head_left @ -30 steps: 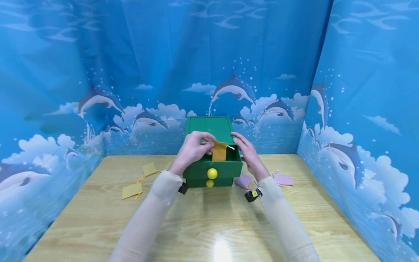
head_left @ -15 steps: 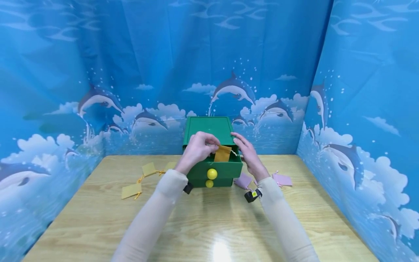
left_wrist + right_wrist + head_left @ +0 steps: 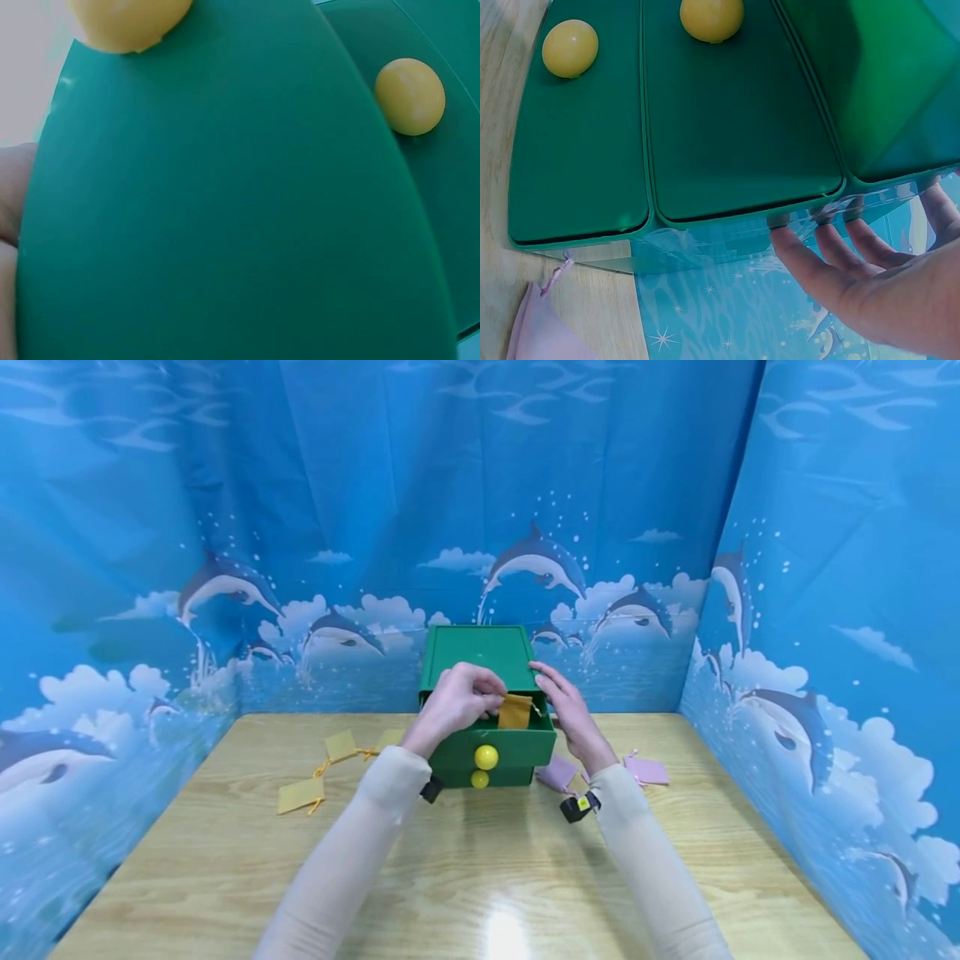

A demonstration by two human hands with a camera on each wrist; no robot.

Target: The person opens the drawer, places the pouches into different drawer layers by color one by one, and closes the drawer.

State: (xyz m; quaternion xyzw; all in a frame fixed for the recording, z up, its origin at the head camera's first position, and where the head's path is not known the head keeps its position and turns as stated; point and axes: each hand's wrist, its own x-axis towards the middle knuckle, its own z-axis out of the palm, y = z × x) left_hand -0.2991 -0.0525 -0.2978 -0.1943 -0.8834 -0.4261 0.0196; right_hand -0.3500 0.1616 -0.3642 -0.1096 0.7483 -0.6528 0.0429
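My left hand (image 3: 461, 700) reaches over the pulled-out top drawer (image 3: 513, 749) of a green cabinet (image 3: 480, 653). Between thumb and fingers it pinches an orange drawstring pouch (image 3: 514, 712) with a pale cord. The pouch hangs partly inside the drawer, its lower end hidden behind the drawer front. In the left wrist view the drawer front (image 3: 225, 202) hides most of that hand; only a bit of skin shows at the left edge. My right hand (image 3: 889, 277) rests with outstretched fingers against the cabinet's right side, thumb side near its top edge.
Yellow drawstring pouches (image 3: 302, 795) lie on the wooden table (image 3: 450, 868) left of the cabinet. Pink pouches (image 3: 647, 771) lie to its right. Round yellow knobs (image 3: 486, 757) stick out from the drawers. A dolphin-print curtain (image 3: 360, 568) stands behind and at both sides.
My left hand has moved slightly to the right, and the orange pouch with it. The pouch now sits lower in the drawer. My right hand has stayed in place.
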